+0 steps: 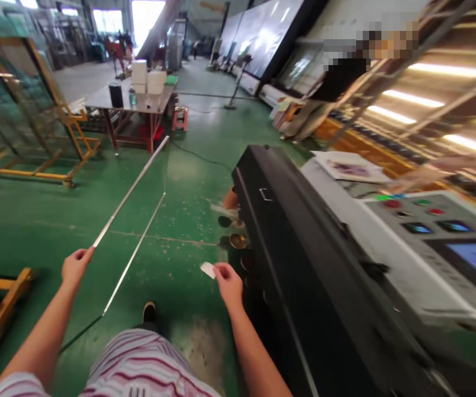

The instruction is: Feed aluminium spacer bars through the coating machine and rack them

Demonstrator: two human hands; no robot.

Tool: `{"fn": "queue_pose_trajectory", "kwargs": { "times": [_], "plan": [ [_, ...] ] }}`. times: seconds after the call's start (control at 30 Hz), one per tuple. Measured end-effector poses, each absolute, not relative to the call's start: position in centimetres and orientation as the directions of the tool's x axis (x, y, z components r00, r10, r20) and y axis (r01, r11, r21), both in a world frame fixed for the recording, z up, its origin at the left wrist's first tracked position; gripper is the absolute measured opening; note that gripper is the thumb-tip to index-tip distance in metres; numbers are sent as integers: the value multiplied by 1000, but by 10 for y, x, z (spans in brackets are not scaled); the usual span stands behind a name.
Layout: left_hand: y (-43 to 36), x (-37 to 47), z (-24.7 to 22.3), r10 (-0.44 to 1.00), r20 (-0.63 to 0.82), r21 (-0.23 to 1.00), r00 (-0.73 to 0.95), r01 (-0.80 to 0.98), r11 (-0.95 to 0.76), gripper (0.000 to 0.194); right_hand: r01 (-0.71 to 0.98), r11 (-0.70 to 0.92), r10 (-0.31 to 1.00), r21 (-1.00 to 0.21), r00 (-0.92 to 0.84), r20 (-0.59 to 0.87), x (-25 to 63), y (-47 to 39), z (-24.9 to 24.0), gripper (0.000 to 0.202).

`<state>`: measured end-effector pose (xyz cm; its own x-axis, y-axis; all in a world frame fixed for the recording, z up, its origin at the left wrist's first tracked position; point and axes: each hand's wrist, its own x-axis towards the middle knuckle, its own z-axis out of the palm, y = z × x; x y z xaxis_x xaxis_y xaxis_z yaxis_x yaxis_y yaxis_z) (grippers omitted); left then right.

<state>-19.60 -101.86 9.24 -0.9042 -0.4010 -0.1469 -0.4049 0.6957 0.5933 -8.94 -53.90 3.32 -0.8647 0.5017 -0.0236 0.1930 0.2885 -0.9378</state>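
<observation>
My left hand (76, 266) grips the pale upper edge of what looks like a clear glass pane (133, 190), tilted and reaching away over the floor. A second bright line below appears to be its lower edge, and the floor shows through between them. Between thumb and fingers, my right hand (228, 284) pinches a small flat white piece (208, 269), perhaps paper or a label; its exact kind is unclear. This hand is close to the left side of a long black machine cover (279, 220), apart from the pane.
A control panel (436, 226) with buttons and a screen stands right. Further back, a person (333, 82) is beside lit machinery. A table (97, 99) with white boxes is ahead; a yellow-framed glass rack (66, 118) stands left. A cable (205, 157) crosses the green floor.
</observation>
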Motion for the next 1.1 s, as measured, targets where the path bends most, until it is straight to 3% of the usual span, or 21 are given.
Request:
{"fn": "queue_pose_trajectory", "kwargs": {
  "times": [0.1, 0.2, 0.3, 0.43, 0.53, 0.67, 0.8, 0.9, 1.0, 1.1],
  "plan": [
    [-1015, -240, 62, -381, -222, 575, -897, -437, 692, 59, -14, 241, 246, -970, -966, 75, -243, -629, 62, 29],
    [-1001, -281, 46, -348, -246, 576, -905, -425, 698, 57, -89, 151, 117, -985, -987, 107, -368, -684, 82, 25],
    [-984, -324, 37, -313, -263, 594, -913, -409, 693, 56, -62, 156, 74, -986, -994, 74, -468, -706, 74, 20],
    [-949, -398, 23, -282, -291, 609, -914, -405, 682, 56, 29, 324, 139, -945, -990, 17, -574, -687, 45, 16],
    [-908, -470, 15, -264, -284, 617, -922, -386, 686, 56, 54, 468, 171, -882, -985, 31, -645, -645, 26, 15],
    [-837, -588, 21, -261, -250, 604, -932, -361, 710, 56, -84, 647, 142, -758, -963, 228, -755, -564, 21, 19],
    [-762, -717, 51, -252, -211, 598, -944, -329, 731, 56, -127, 689, 261, -713, -875, 407, -894, -447, 57, 36],
    [-712, -812, 77, -223, -199, 634, -954, -299, 714, 56, -156, 676, 309, -720, -828, 469, -996, -350, 85, 37],
    [-667, -910, 89, -198, -180, 677, -963, -268, 686, 56, -180, 697, 231, -695, -861, 454, -1078, -269, 67, 35],
    [-625, -1023, 82, -184, -165, 693, -969, -247, 677, 56, -145, 787, 43, -599, -957, 288, -1135, -203, -2, 29]
  ]
}}
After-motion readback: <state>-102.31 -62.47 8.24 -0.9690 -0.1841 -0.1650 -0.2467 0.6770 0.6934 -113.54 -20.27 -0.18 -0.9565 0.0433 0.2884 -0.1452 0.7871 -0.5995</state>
